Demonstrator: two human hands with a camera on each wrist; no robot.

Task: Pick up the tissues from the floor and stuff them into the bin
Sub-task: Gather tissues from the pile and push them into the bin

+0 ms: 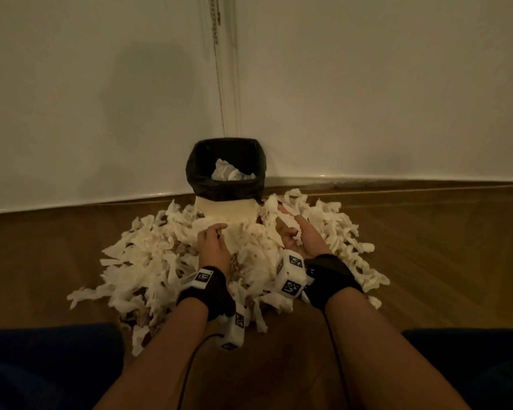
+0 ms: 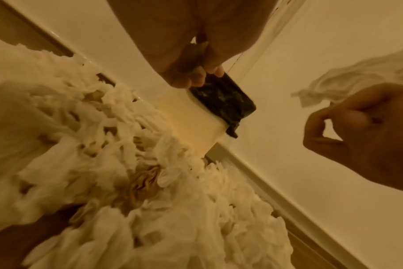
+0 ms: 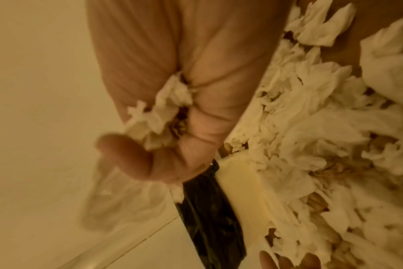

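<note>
A cream bin (image 1: 228, 210) with a black liner (image 1: 224, 189) stands in the room corner, and a few white tissues (image 1: 230, 171) lie inside it. A big heap of crumpled white tissues (image 1: 148, 261) surrounds its base on the floor. My right hand (image 1: 293, 235) is raised just right of the bin's front and grips a crumpled tissue (image 1: 289, 223), which also shows between its fingers (image 3: 203, 116) in the right wrist view. My left hand (image 1: 215, 233) hovers over the heap in front of the bin, fingers (image 2: 193, 78) curled with nothing visible in them.
White walls meet behind the bin, with a thin cord and clear strip (image 1: 228, 84) running down the corner. A pale baseboard (image 1: 71, 202) edges the wooden floor (image 1: 442, 247). My knees in dark blue (image 1: 42, 365) frame the bottom. Bare floor lies to both sides of the heap.
</note>
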